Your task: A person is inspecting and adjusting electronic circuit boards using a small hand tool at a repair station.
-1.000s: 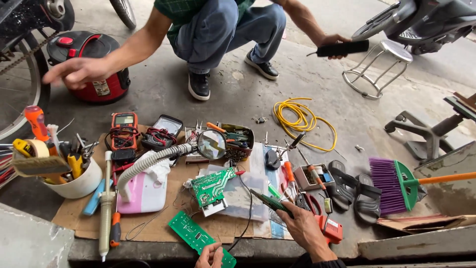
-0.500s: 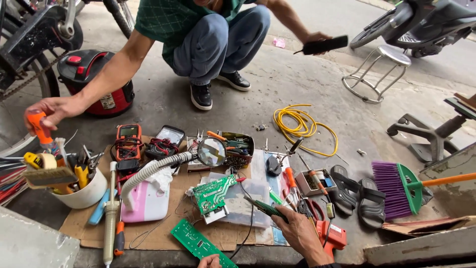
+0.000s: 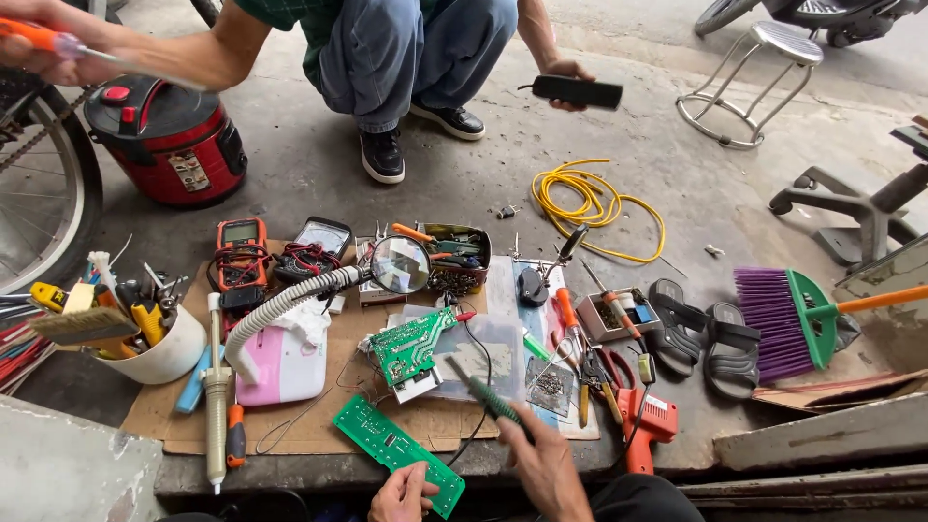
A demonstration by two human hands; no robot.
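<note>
My left hand (image 3: 401,495) rests its fingers on the near end of a long green circuit board (image 3: 385,443) lying on the cardboard sheet (image 3: 290,430). My right hand (image 3: 549,466) grips a green-handled soldering iron (image 3: 480,390), its tip pointing toward a second green board (image 3: 411,346) with a metal part. A round magnifier (image 3: 400,264) on a ribbed flexible arm stands just behind that board. Facing me, a crouching person holds up an orange screwdriver (image 3: 43,39) and a flat black device (image 3: 577,92).
A white bowl of tools (image 3: 159,356) and a bicycle wheel (image 3: 39,193) are at left, with a red cooker (image 3: 164,140) behind. Multimeters (image 3: 240,249), a yellow cable coil (image 3: 590,208), sandals (image 3: 706,333), a purple broom (image 3: 788,319), an orange glue gun (image 3: 652,420) and a stool (image 3: 749,82) surround the work.
The other person took the orange screwdriver from beside the tool bowl and lifted it up to the far left. My left hand slid further onto the long board.
</note>
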